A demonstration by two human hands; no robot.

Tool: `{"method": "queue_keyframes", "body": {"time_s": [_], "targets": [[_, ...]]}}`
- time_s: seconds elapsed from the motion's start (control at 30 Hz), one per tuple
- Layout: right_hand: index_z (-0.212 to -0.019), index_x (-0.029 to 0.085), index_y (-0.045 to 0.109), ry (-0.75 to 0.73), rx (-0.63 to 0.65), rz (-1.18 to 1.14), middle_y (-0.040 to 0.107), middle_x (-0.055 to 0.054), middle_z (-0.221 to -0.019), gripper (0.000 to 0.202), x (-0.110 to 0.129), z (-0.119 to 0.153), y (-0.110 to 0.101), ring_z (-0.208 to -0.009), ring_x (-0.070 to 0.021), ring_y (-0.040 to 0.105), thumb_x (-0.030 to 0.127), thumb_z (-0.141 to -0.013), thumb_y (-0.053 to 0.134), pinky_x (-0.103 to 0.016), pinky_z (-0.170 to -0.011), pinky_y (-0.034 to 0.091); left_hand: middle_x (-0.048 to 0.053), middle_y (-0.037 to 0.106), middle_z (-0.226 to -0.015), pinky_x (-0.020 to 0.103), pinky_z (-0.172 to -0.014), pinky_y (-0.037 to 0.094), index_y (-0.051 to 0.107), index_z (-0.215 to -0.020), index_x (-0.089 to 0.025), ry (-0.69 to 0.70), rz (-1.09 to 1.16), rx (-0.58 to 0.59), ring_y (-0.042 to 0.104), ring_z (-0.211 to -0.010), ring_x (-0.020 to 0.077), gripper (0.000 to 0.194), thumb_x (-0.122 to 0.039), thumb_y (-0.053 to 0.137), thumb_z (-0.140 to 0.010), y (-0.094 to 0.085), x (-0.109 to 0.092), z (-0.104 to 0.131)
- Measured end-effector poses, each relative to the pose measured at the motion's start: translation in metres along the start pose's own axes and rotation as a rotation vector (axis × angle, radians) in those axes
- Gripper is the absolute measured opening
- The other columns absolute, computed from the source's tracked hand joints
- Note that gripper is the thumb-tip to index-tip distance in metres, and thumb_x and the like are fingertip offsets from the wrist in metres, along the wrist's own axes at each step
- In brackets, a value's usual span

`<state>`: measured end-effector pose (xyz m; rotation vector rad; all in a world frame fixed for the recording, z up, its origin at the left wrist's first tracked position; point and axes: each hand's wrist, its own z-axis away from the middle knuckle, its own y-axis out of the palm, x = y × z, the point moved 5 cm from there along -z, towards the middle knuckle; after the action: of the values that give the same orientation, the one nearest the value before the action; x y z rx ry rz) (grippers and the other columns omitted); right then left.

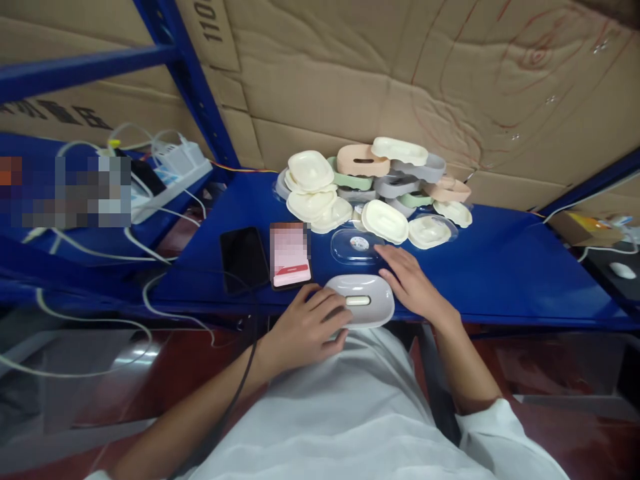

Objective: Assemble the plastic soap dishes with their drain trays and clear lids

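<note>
White shirt (pixel 370 413) nearest; beyond it, at twelve o'clock, a pale dish (pixel 383 303). Left hand (pixel 311 325) overlaps its nine-o'clock rim, seemingly steadying it, pinch impossible to tell; right hand (pixel 414 283), fingers spread, at two.

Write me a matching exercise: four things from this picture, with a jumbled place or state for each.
1. Left hand
2. Right hand
3. Dark-screened phone
4. Clear plastic piece

A. bearing a round sticker
B. at the grey dish's left end
C. left of the lit phone
D. by the grey dish's upper right edge

Pairs: 1-B, 2-D, 3-C, 4-A
</note>
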<state>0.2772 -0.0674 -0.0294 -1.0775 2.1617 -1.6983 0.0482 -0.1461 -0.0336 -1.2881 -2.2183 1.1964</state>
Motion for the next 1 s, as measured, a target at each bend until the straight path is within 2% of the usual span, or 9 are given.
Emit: {"method": "queue_keyframes", "body": {"time_s": [0.13, 0.27, 0.33, 0.4, 0.53, 0.67, 0.8, 0.9, 1.0], "targets": [[-0.156, 0.03, 0.055, 0.087, -0.121, 0.089, 0.059, -0.015, -0.139, 0.052, -0.012, 0.022, -0.001, -0.136, -0.0322, 0.058, 0.046, -0.107, 0.058, -0.058, -0.118, 0.046, 0.006, 0.077, -0.107, 0.043, -0.097, 0.048, 0.066, -0.1, -0.021, 0.004, 0.051, -0.033, 0.069, -0.104, 0.0251, 0.01, -0.021, 0.068, -0.09, -0.001, 0.001, -0.001], [-0.146, 0.03, 0.065, 0.191, -0.304, 0.043, 0.06, -0.013, -0.132, 0.042, -0.02, 0.053, -0.014, -0.134, -0.0308, 0.061, 0.041, -0.106, 0.06, -0.049, -0.109, 0.056, 0.005, 0.076, -0.104, 0.043, -0.097, 0.05, 0.066, -0.102, -0.021, -0.004, 0.106, -0.052, 0.069, -0.103, 0.0242, 0.01, -0.019, 0.069, -0.092, 0.001, 0.001, -0.001], [-0.144, 0.031, 0.067, 0.229, -0.402, 0.011, 0.063, -0.011, -0.129, 0.04, -0.018, 0.061, -0.021, -0.126, -0.0285, 0.066, 0.04, -0.106, 0.061, -0.046, -0.104, 0.059, 0.007, 0.074, -0.11, 0.043, -0.099, 0.052, 0.067, -0.109, -0.02, -0.007, 0.121, -0.062, 0.07, -0.108, 0.0244, 0.015, -0.018, 0.071, -0.094, 0.004, 0.002, 0.0], [-0.142, 0.032, 0.069, 0.219, -0.442, -0.024, 0.064, -0.011, -0.13, 0.039, -0.009, 0.063, -0.025, -0.12, -0.0273, 0.068, 0.039, -0.104, 0.065, -0.044, -0.101, 0.06, 0.013, 0.069, -0.128, 0.042, -0.102, 0.055, 0.066, -0.121, -0.02, -0.036, 0.122, -0.112, 0.068, -0.118, 0.0266, 0.028, -0.02, 0.075, -0.095, 0.007, 0.004, 0.004], [-0.14, 0.033, 0.07, 0.054, -0.369, -0.071, 0.063, -0.011, -0.137, 0.039, 0.024, 0.055, -0.017, -0.125, -0.0281, 0.066, 0.029, -0.102, 0.068, -0.046, -0.104, 0.059, 0.021, 0.048, -0.154, 0.045, -0.11, 0.057, 0.059, -0.139, -0.02, -0.115, 0.099, -0.211, 0.061, -0.135, 0.0314, 0.052, -0.028, 0.081, -0.092, 0.011, 0.009, 0.012], [-0.144, 0.03, 0.065, -0.089, -0.31, -0.126, 0.064, -0.012, -0.139, 0.045, 0.048, 0.049, -0.009, -0.141, -0.0328, 0.057, 0.021, -0.1, 0.068, -0.056, -0.116, 0.052, 0.019, 0.052, -0.15, 0.048, -0.111, 0.057, 0.058, -0.14, -0.021, -0.123, 0.078, -0.177, 0.061, -0.135, 0.0325, 0.051, -0.032, 0.08, -0.094, 0.013, 0.01, 0.011], [-0.148, 0.03, 0.061, -0.169, -0.196, -0.214, 0.06, -0.012, -0.148, 0.048, 0.053, 0.048, -0.006, -0.155, -0.0352, 0.043, 0.024, -0.101, 0.069, -0.06, -0.122, 0.047, 0.019, 0.052, -0.153, 0.054, -0.116, 0.053, 0.057, -0.141, -0.022, -0.151, 0.076, -0.163, 0.054, -0.144, 0.0351, 0.05, -0.035, 0.077, -0.097, 0.013, 0.012, 0.009], [-0.153, 0.031, 0.057, -0.197, -0.165, -0.205, 0.06, -0.012, -0.149, 0.057, 0.049, 0.05, -0.003, -0.155, -0.0351, 0.044, 0.03, -0.099, 0.074, -0.061, -0.123, 0.046, 0.021, 0.05, -0.157, 0.052, -0.119, 0.051, 0.053, -0.144, -0.019, -0.157, 0.092, -0.119, 0.048, -0.151, 0.0354, 0.052, -0.037, 0.073, -0.1, 0.016, 0.012, 0.009], [-0.161, 0.032, 0.048, -0.201, -0.198, -0.135, 0.063, -0.013, -0.145, 0.071, 0.043, 0.05, 0.0, -0.15, -0.0353, 0.049, 0.035, -0.096, 0.078, -0.059, -0.121, 0.049, 0.019, 0.052, -0.156, 0.046, -0.119, 0.053, 0.054, -0.144, -0.018, -0.177, 0.101, -0.07, 0.05, -0.151, 0.0321, 0.047, -0.033, 0.069, -0.102, 0.019, 0.011, 0.008]]}}
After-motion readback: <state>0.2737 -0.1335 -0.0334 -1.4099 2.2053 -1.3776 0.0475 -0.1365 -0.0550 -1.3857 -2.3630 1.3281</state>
